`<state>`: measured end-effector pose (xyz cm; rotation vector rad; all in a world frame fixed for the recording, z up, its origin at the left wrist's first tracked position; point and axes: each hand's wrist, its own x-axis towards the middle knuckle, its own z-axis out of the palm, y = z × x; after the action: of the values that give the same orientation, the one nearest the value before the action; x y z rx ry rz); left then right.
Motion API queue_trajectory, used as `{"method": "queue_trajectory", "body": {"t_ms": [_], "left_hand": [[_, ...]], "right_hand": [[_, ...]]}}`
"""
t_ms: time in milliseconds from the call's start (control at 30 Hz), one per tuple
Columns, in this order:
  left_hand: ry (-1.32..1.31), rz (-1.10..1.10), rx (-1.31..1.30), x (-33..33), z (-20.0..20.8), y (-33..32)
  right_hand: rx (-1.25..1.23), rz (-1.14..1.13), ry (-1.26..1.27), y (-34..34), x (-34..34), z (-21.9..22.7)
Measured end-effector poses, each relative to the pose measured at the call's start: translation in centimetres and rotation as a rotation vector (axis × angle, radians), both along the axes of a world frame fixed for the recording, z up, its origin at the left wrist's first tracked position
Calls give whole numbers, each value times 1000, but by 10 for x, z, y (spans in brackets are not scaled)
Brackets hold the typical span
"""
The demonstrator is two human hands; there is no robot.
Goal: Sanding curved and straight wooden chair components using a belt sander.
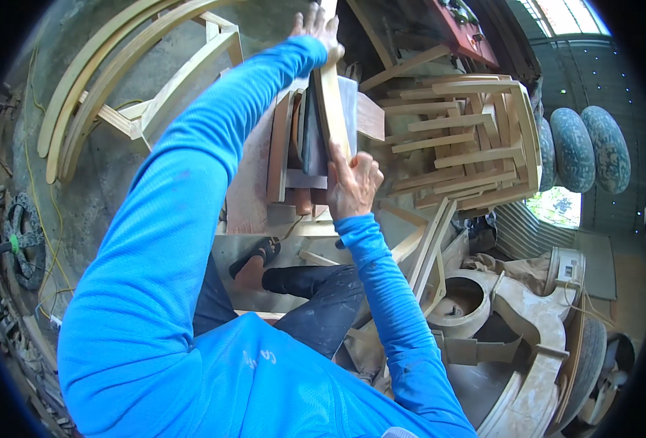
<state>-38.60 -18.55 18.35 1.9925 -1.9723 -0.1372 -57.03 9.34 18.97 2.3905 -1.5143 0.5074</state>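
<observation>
One pale wooden strip (332,109), left hand (318,35) over its far end — fingers spread, right hand (354,184) closed on its near end — wooden frames (478,156) to the strip's right

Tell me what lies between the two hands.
In the head view, a pale wooden strip stretches from the left hand to the right hand.

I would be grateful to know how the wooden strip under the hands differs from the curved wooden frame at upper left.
The wooden strip is one slim piece, while the curved wooden frame combines several rails and crosspieces, so it spreads much wider than the wooden strip. The left hand and right hand are on the wooden strip; neither touches the curved wooden frame. Both are pale, bare-looking wood.
</observation>
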Motion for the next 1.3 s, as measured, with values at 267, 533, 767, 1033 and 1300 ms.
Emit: {"method": "queue_trajectory", "body": {"t_ms": [267,533,767,1033,1300], "left_hand": [[-61,-136,113,-70,1,187],[-119,-205,159,-109,3,324],[-121,-143,53,-84,-5,281],[-129,-216,-7,-114,-18,376],[-98,-192,-26,-82,-22,244]], "right_hand": [[405,-178,-249,180,-80,-8],[532,-164,-218,365,-148,7],[678,-232,-193,544,-216,-5],[685,-298,-293,646,-261,16],[736,-237,-367,506,-245,8]]}}
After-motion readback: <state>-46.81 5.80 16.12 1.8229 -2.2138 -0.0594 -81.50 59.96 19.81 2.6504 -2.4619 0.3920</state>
